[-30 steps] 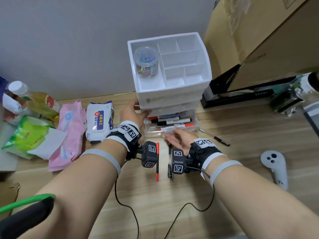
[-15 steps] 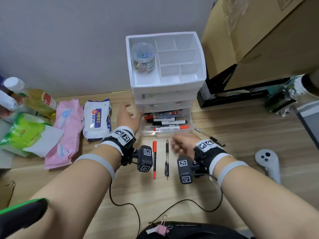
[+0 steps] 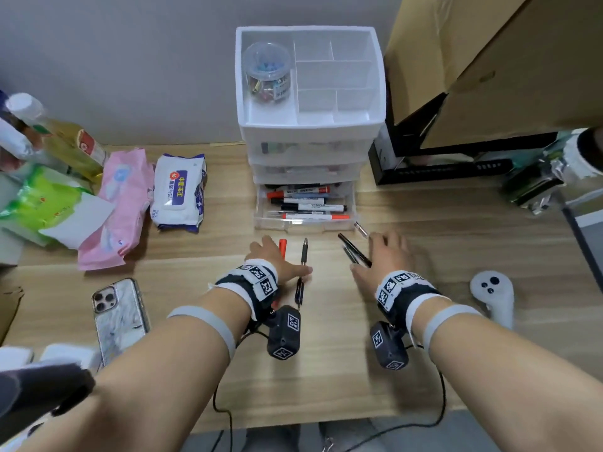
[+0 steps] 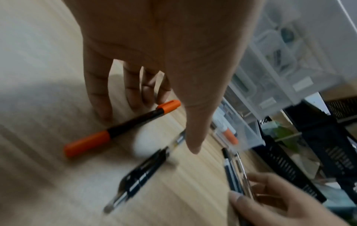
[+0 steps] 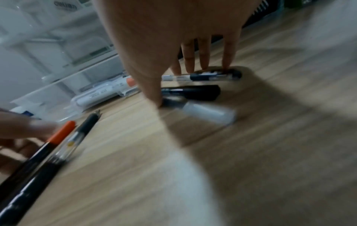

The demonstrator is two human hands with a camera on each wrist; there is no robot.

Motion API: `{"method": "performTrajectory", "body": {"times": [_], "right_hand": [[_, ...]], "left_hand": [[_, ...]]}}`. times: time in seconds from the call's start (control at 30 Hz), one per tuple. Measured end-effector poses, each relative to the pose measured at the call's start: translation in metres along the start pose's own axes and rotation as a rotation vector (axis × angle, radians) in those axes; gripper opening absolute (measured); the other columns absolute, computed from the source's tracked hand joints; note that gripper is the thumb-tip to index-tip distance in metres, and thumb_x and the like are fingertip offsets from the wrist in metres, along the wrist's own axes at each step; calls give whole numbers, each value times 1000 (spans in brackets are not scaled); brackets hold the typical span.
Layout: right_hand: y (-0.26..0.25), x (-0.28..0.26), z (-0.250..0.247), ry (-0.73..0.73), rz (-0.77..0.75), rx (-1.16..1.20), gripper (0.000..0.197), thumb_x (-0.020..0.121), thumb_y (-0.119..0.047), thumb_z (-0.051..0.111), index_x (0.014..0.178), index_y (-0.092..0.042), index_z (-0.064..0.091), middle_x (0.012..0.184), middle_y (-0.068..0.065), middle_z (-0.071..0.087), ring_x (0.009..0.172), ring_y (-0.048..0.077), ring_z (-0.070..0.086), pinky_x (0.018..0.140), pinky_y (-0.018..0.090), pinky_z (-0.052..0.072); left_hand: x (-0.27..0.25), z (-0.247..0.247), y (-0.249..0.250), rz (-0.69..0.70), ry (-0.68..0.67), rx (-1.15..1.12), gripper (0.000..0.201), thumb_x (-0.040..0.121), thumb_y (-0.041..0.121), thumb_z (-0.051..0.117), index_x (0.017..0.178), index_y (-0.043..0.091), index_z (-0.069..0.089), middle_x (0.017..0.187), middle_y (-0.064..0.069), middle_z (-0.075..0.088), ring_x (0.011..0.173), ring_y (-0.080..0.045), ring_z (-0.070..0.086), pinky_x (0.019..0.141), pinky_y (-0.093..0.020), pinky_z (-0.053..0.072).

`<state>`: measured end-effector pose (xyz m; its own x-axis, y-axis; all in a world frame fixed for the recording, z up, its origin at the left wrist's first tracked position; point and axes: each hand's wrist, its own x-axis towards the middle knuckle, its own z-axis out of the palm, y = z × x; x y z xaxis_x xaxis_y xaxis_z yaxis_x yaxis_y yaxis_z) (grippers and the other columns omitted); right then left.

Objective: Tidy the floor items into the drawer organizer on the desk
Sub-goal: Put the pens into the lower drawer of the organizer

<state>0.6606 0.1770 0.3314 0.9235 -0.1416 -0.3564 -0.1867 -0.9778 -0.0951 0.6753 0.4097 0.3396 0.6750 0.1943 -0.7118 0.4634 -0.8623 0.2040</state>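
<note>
The white drawer organizer (image 3: 310,135) stands on the wood floor with its bottom drawer (image 3: 305,220) pulled out and full of markers. In front of it lie an orange-capped marker (image 4: 121,130) and a clear black pen (image 4: 142,172). My left hand (image 3: 274,256) hovers over them with straight fingers (image 4: 100,97) touching the floor beside the marker and its thumb above the pen. Further right, my right hand (image 3: 381,256) pinches a small bunch of black pens (image 5: 193,91) on the floor, with its fingertips (image 5: 226,64) on the far pen and its thumb against the near one.
Wipe packs (image 3: 177,190), a pink pack (image 3: 120,203), a green bag and a bottle (image 3: 65,138) lie to the left. A phone (image 3: 119,314) lies near my left forearm and a white controller (image 3: 492,295) at the right. Cardboard boxes (image 3: 489,60) stand at the back right.
Both hands have drawn back from the drawer front to the pens on the floor. My left hand came down over the orange marker, and my right hand moved right onto the black pens.
</note>
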Motion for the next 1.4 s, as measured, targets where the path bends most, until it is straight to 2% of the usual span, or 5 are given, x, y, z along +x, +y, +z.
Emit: {"method": "performTrajectory", "body": {"times": [0.73, 0.87, 1.0, 1.2, 1.4], "right_hand": [[-15, -13, -39, -395, -274, 489, 6, 97, -21, 44, 93, -20, 48, 73, -3, 53, 59, 16, 47, 51, 24, 34], [-44, -13, -58, -372, -379, 492, 7, 98, -24, 45, 97, -20, 50, 85, 3, 58, 73, 24, 54, 72, 35, 50], [-75, -16, -81, -333, -410, 487, 24, 98, -25, 45, 118, -14, 53, 107, 11, 65, 95, 31, 60, 87, 38, 47], [-102, -7, -97, -420, -372, 427, 17, 83, -26, 64, 88, -27, 48, 74, -2, 59, 60, 16, 56, 44, 21, 42], [-122, 21, -100, -268, -340, 167, 24, 89, -28, 51, 112, -26, 57, 101, 4, 67, 85, 25, 65, 72, 30, 53]], "left_hand": [[-56, 28, 17, -42, -95, -248, 21, 86, 24, 61, 76, 7, 54, 70, -7, 58, 63, -24, 55, 63, -28, 45], [-68, 4, 23, 148, -173, -627, 25, 87, 14, 68, 63, 12, 58, 54, -3, 58, 42, -15, 52, 47, -24, 44], [-69, -27, 38, 172, -250, -1121, 16, 92, -2, 55, 94, 11, 65, 93, -13, 71, 87, -27, 70, 87, -43, 58], [-52, -62, 41, 92, -330, -1178, 8, 86, 6, 58, 84, 7, 66, 99, -22, 67, 82, -31, 64, 88, -54, 54], [-35, -80, 27, 127, -504, -1155, 18, 99, 15, 48, 95, 9, 64, 85, -6, 73, 75, -20, 72, 76, -50, 59]]}}
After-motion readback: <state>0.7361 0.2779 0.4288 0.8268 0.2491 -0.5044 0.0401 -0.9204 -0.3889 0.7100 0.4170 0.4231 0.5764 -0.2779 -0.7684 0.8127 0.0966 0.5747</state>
